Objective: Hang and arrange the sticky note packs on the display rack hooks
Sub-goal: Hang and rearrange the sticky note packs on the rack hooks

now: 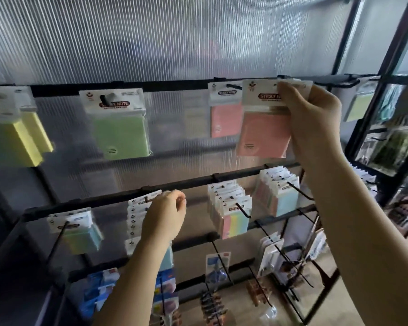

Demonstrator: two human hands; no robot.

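One pink sticky note pack [263, 128], white-headed, pinched at its top right by the right hand [312, 116]; left hand [165, 216], fingers loosely curled, apparently holding nothing, near lower packs [137, 215].

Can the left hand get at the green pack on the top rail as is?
Probably yes. The left hand holds nothing, sits low by the second rail, and the green pack hangs alone up and to its left with nothing in front. The right hand is busy with the pink pack.
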